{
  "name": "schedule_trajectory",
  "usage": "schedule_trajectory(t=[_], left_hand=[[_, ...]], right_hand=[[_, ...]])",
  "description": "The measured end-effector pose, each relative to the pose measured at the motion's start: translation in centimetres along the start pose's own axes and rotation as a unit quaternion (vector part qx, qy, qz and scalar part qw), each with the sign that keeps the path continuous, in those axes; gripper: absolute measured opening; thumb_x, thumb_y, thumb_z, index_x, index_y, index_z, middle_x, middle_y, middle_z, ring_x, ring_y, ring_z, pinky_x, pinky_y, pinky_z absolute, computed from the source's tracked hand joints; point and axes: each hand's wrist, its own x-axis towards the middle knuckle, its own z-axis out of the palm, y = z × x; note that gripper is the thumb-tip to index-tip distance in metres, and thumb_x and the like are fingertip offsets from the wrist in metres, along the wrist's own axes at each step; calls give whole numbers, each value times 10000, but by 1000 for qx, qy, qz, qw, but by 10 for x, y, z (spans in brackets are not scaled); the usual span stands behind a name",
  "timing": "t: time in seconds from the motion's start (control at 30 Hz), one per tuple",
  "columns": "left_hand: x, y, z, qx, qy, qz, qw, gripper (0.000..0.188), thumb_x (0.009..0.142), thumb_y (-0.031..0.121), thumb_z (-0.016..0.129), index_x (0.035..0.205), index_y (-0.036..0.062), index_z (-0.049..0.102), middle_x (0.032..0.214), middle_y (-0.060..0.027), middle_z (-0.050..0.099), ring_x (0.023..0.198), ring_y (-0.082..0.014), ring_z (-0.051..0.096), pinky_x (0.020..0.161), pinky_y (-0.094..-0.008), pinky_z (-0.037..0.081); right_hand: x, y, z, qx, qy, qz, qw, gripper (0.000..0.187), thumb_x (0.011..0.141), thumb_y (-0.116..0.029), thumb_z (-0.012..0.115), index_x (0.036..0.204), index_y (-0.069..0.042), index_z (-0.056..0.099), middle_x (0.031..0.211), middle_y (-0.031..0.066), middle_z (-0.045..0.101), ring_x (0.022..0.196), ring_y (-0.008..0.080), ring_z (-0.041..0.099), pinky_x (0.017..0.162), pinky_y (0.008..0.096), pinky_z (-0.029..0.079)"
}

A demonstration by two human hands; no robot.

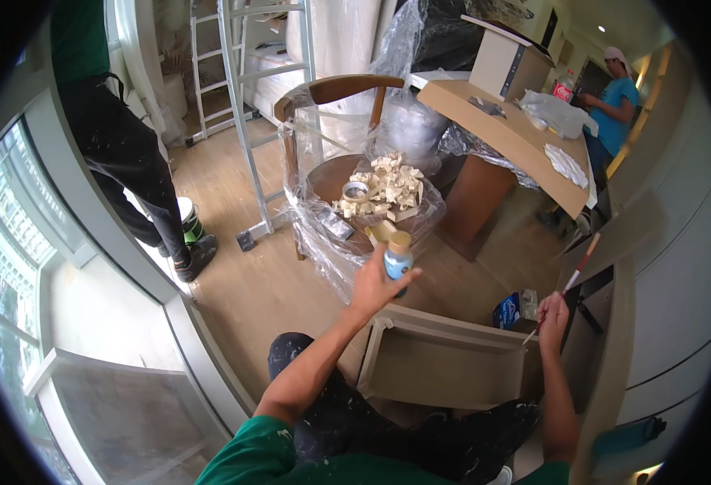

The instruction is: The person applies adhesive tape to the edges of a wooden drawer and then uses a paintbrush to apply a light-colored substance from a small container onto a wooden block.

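My left hand (378, 281) is wrapped round a small bottle (398, 260) with a tan cap and a bluish body, held upright in front of the chair. In my right hand (552, 315) is a slim paintbrush (572, 279) with a red and white handle, slanting up to the right. Below my hands, in front of my knees, is a beige open drawer (444, 364). A wooden chair (343, 89) wrapped in clear plastic stands ahead; on its seat lie crumpled masking tape (396, 187) and a tape roll (356, 191).
An aluminium ladder (246, 121) stands behind the chair. Farther right, a cardboard-covered table (525, 133) holds a box, a bottle and plastic. A blue packet (506, 312) is beyond the drawer. One person (125, 153) stands at left, another (614, 105) at far right.
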Motion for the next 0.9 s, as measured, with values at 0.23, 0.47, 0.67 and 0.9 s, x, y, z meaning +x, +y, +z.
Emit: schedule_trajectory(t=[0.23, 0.47, 0.67, 0.9], left_hand=[[45, -27, -33, 12, 155, 38, 987, 678, 865, 387, 854, 1290, -4, 498, 1054, -238, 705, 968, -388, 702, 861, -469, 535], [137, -67, -22, 62, 157, 78, 983, 621, 826, 337, 894, 1200, -20, 550, 1012, -198, 700, 923, -325, 687, 857, -438, 526], [183, -104, -11, 120, 127, 13, 985, 701, 770, 312, 928, 1257, -20, 548, 1096, -212, 706, 996, -357, 703, 886, -447, 537], [189, -131, -12, 173, 119, 55, 976, 718, 724, 346, 950, 1216, -7, 563, 1087, -201, 708, 990, -359, 698, 877, -456, 541]], right_hand=[[-93, 28, -78, 26, 199, 103, 974, 505, 1145, -395, 414, 900, -39, 674, 660, -41, 423, 591, 33, 418, 521, 212, 331], [-182, 87, -111, 82, 341, 228, 908, 541, 1107, -493, 466, 990, -20, 702, 728, -10, 561, 618, 59, 501, 544, 232, 433], [-217, 104, -117, 170, 417, 243, 859, 521, 1093, -505, 498, 975, -37, 695, 774, 5, 591, 672, 78, 534, 584, 240, 447], [-218, 101, -115, 192, 395, 241, 866, 505, 1094, -492, 504, 960, -40, 686, 759, -2, 561, 677, 82, 518, 596, 243, 420]])
